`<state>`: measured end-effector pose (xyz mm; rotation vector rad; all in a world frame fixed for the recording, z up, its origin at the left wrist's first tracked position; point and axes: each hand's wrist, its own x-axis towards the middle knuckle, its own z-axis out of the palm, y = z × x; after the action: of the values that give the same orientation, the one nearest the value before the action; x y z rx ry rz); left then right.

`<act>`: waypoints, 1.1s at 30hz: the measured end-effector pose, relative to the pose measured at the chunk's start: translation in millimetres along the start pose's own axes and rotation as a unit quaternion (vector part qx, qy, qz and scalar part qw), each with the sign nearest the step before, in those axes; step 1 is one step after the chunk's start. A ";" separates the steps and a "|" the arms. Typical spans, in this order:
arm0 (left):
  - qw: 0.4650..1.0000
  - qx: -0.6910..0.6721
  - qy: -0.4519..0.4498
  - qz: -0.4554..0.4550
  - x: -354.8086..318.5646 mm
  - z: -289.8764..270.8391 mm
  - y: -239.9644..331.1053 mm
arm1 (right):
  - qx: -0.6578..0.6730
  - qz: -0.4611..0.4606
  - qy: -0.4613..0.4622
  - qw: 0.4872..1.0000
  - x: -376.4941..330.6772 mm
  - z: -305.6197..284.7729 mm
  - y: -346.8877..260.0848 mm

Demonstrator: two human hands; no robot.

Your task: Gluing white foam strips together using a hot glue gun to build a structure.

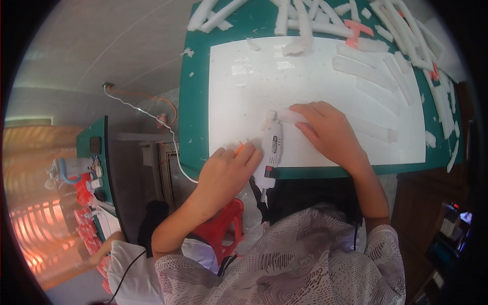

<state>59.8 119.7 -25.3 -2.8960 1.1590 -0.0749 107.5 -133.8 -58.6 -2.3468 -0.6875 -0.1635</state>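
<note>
A: Logging your bench, largest first?

B: Green tabletop (194, 109), showing around your white board (239, 96), the landmark. Red stool (231, 223) stands below the board's near-left corner. White foam strips (317, 27) lie jumbled past the board's far edge and along its right side; flat pale strips (366, 72) lie on its right half.

A: And the handheld tool (274, 142)?

B: White body, red and black patch; it lies across the board's near edge, between your hands, lower end overhanging.

A: Your right hand (329, 129)?

B: Above the board, thumb and fingers apart about a translucent strip (288, 117) near the tool's upper end. Cannot tell whether they grip it.

A: Your left hand (226, 168)?

B: At the board's near-left part, beside the tool; fingers curled, pinching a small orange piece (239, 148). Its full shape is hidden.
</note>
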 end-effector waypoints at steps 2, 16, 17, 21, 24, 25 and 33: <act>1.000 -0.004 0.005 -0.005 -0.3 0.1 1.3 | -0.001 -0.004 -0.001 1.000 -0.8 -2.7 -1.3; 0.999 -0.004 -0.030 -0.008 0.5 -3.6 0.5 | -0.007 -0.001 0.007 1.000 1.7 0.0 2.1; 1.000 -0.003 -0.029 -0.006 0.5 -2.0 0.2 | -0.009 -0.001 0.010 1.000 1.2 -0.4 2.4; 1.000 0.007 0.016 -0.007 -6.6 4.1 -0.3 | 0.004 -0.004 0.012 1.000 -0.2 0.2 3.8; 0.998 0.001 0.067 -0.002 -12.0 14.6 0.3 | 0.008 0.007 0.009 1.000 -1.9 1.9 8.5; 0.997 -0.009 0.077 -0.009 -14.3 15.9 1.1 | 0.014 0.013 -0.002 1.000 -2.0 2.1 8.6; 0.981 -0.079 0.177 -0.024 -27.2 13.1 -2.8 | 0.025 0.026 -0.029 0.999 -0.6 -4.8 8.2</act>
<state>42.8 140.5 -39.3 -3.1407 1.1861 -0.5440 111.6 -142.3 -59.9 -2.3256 -0.6498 -0.0551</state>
